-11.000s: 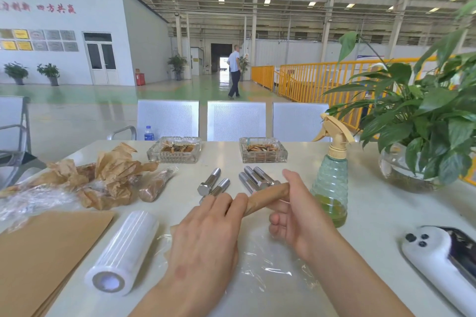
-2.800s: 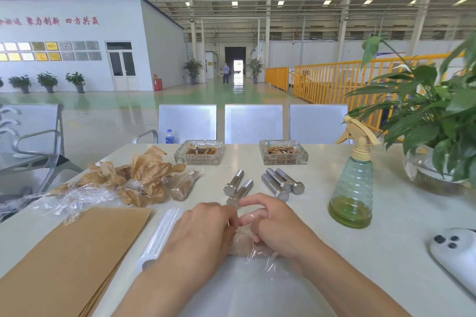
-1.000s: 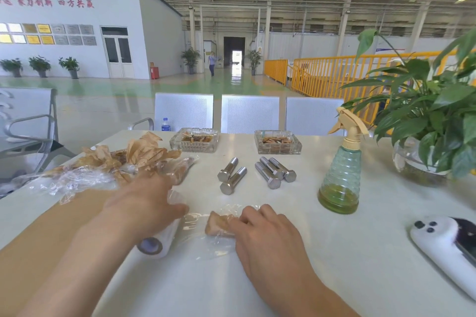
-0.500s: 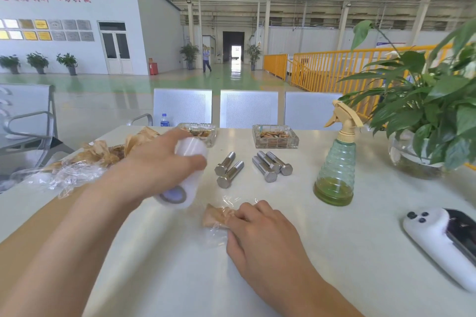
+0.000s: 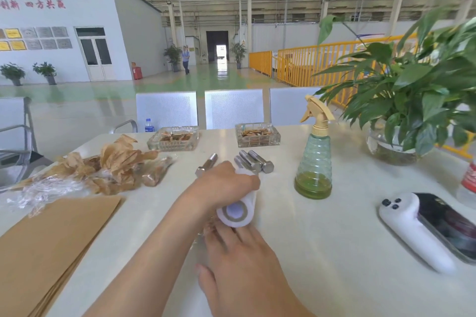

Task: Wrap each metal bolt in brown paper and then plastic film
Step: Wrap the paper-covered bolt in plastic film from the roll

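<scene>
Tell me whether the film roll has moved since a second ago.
Yes. The left hand has carried the film roll rightward, from beside the brown paper sheets to just in front of the bare bolts, above the right hand.

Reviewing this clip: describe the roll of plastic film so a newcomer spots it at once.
Start at the green spray bottle mid-table; look left and nearer. The film roll is the white cylinder with a cardboard-ringed end facing the camera, held by the left hand, nearer than the bare steel bolts.

Shiny bare metal bolts (image 5: pixel 253 163) at twelve o'clock. Smooth white plastic film roll (image 5: pixel 238 210), cardboard core. Crumpled matt brown paper (image 5: pixel 113 162) at ten o'clock. Glossy pale tabletop (image 5: pixel 334 252). Ribbed clear plastic spray bottle (image 5: pixel 313 162).
</scene>
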{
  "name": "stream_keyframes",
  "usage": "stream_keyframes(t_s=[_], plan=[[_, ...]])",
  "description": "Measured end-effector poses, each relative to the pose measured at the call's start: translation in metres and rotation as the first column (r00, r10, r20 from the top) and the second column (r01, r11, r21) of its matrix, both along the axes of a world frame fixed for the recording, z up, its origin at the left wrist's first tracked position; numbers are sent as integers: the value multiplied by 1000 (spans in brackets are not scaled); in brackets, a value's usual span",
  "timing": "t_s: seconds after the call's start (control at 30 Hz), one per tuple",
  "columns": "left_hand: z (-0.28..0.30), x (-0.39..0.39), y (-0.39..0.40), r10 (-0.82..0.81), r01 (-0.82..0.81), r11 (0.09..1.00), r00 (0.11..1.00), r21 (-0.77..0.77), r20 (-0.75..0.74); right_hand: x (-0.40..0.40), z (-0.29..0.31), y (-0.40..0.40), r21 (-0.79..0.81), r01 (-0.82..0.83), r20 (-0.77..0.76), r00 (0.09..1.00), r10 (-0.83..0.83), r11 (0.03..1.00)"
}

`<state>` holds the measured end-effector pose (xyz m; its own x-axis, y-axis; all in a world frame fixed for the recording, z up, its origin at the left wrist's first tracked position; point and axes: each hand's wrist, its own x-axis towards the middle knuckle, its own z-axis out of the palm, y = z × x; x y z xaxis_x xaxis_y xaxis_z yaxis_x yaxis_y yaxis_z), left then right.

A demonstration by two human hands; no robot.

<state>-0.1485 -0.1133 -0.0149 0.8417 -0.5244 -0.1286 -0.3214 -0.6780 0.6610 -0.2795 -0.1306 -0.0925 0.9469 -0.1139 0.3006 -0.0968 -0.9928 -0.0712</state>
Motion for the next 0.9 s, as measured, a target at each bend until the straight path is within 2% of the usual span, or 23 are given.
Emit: stream_keyframes(t_s=[0.07, 0.23, 0.37, 0.6, 0.67, 0.73, 0.83, 0.9], plan=[[-6, 2, 0, 9, -9, 1000, 999, 4, -40, -1, -1, 2, -14, 7, -14, 1000, -7, 1000], [-14, 2, -3, 17, -16, 999, 1000, 29, -26, -1, 0, 8, -24, 79, -46, 996, -80, 997], [-9, 2, -3, 5, -2, 999, 996, 33, -85, 5, 2, 8, 48, -29, -113, 993, 35, 998], [-8, 4, -2, -4, 3, 1000, 986, -5, -166, 11, 3, 24, -35, 124, -141, 982, -128, 992], [-9, 3, -3, -1, -3, 1000, 985, -27, -170, 3, 10, 30, 3, 180, -87, 980, -179, 984], [-10, 2, -4, 17, -20, 1000, 989, -19, -148, -13, 14, 34, 42, 161, -83, 984, -157, 986], [-12, -4, -5, 25, -21, 998, 996, 58, -83, -32, 33, 14, 248, 219, 33, 972, -234, 944], [-14, -7, -6, 4, 2, 996, 998, 91, -65, -35, 37, -16, 415, 210, 252, 909, -333, 885]])
